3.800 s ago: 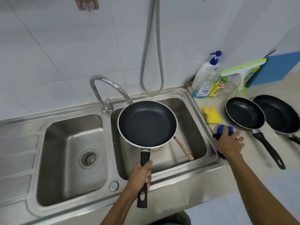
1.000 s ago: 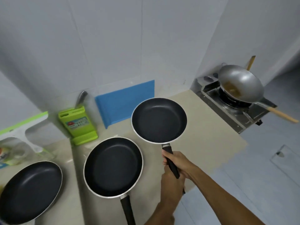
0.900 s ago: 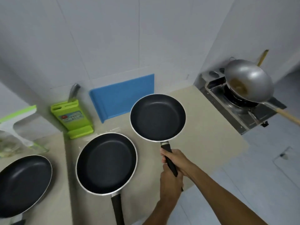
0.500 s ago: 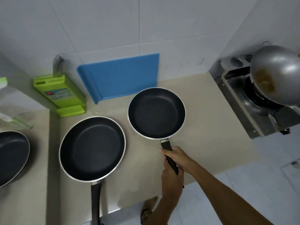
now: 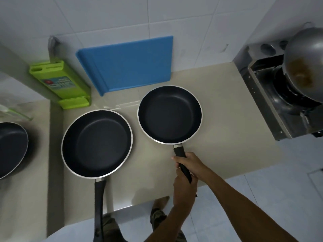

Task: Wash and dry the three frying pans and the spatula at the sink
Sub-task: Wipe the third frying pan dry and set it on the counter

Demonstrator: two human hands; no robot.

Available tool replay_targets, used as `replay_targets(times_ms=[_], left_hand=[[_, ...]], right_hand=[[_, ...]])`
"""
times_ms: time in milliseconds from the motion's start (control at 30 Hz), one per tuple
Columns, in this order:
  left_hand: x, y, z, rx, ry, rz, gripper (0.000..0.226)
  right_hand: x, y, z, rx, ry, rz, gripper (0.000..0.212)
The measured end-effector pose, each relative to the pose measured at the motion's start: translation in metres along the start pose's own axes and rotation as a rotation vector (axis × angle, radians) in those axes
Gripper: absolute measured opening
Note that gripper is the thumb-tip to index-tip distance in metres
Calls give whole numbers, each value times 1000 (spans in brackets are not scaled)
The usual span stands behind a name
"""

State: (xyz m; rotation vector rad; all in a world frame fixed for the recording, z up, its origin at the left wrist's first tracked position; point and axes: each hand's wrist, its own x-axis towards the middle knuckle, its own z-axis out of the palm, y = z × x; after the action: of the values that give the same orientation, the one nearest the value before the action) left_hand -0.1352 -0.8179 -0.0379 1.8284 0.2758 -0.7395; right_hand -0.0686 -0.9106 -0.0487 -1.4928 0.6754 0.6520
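Observation:
Three black frying pans with silver rims are on the beige counter (image 5: 227, 119). Both my hands hold the black handle of the smallest pan (image 5: 169, 114), the one on the right: my right hand (image 5: 191, 165) grips it higher up, and my left hand (image 5: 183, 189) grips the end. This pan sits level, on or just above the counter; I cannot tell which. A larger pan (image 5: 96, 144) lies to its left, handle toward me. The third pan (image 5: 10, 147) is cut off at the left edge. The spatula and the sink are out of view.
A blue cutting board (image 5: 127, 63) leans on the tiled wall behind the pans. A green knife block (image 5: 59, 82) stands to its left. At the right, a steel wok (image 5: 305, 67) sits on a gas stove (image 5: 265, 95). The counter's front edge runs below my hands.
I carried the small pan from over the sink to the counter right of the two other pans, added my right hand to the handle, and lowered it toward the counter.

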Motion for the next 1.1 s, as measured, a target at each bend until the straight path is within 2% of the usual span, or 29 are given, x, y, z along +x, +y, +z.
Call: replay_targets(times_ms=[600, 933, 1100], left_hand=[[-12, -22, 24, 81, -25, -3, 12], [-9, -25, 32, 146, -44, -21, 33], [-4, -32, 38, 192, -25, -12, 54]], right_hand=[[-4, 36, -16, 16, -47, 36, 27], [-2, 42, -25, -54, -56, 49, 29], [-4, 46, -25, -49, -27, 37, 29]])
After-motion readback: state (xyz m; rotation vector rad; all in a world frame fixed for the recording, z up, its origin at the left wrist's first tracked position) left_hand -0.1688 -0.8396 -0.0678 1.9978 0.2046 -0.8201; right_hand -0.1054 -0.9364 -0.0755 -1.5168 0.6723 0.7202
